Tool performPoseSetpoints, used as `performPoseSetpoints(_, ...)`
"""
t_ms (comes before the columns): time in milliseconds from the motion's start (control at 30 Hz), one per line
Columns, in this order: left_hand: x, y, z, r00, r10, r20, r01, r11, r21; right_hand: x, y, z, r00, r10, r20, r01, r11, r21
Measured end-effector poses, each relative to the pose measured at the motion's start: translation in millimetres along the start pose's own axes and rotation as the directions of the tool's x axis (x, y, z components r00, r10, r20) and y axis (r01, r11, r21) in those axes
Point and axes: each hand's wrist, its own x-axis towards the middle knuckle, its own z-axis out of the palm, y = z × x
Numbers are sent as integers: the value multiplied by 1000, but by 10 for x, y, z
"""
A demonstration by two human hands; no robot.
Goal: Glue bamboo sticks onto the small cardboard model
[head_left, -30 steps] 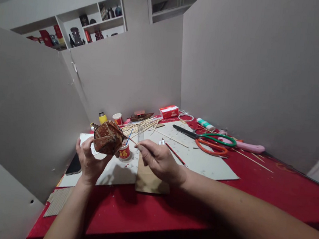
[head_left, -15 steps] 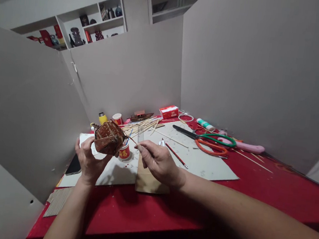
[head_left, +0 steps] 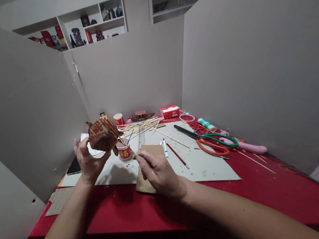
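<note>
L: my left hand (head_left: 90, 163) was clamped around the brown model (head_left: 102, 134), raised left of my right grip | R: my right hand (head_left: 158, 172) pinched a thin stick (head_left: 132, 152), far end at the model, contact unclear | red cup (head_left: 124, 155) sat behind the stick | tan sheet (head_left: 144, 185) lay below my right grip, red pencil (head_left: 177, 156) right of it

Far side obstructing, near side allowing passage

A paper cup (head_left: 124, 153) is blocking low passage between the left hand (head_left: 89, 164) and the right hand (head_left: 160, 173), bamboo sticks (head_left: 144, 127) spreading beyond. Beyond the right hand and rightward, a marker (head_left: 165, 149), pencil (head_left: 177, 155) and scissors (head_left: 197, 136) are obstructing. A grey panel (head_left: 29, 109) is closing off the left hand's outer side. Nearer than both hands, bare counter (head_left: 122, 212) is offering room.
</note>
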Motion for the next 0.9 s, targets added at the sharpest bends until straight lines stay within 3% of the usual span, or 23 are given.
performPoseSetpoints(167, -12, -8, 6, 999, -26, 22, 27, 999, -35, 8, -1, 16, 999, 41, -9, -41, 999, 2)
performPoseSetpoints(433, -31, 87, 21, 995, 53, 83, -45, 994, -98, 99, 20, 15, 995, 82, -60, -81, 997, 14)
performPoseSetpoints(733, -19, 2, 24, 1000, 26, 13, -26, 998, -54, 5, 30, 35, 999, 20, 27, -20, 1000, 8)
performPoseSetpoints(900, -30, 7, 21, 999, 20, 36, -18, 998, -64, 14, 60, 45, 1000, 18, 9, -18, 1000, 11)
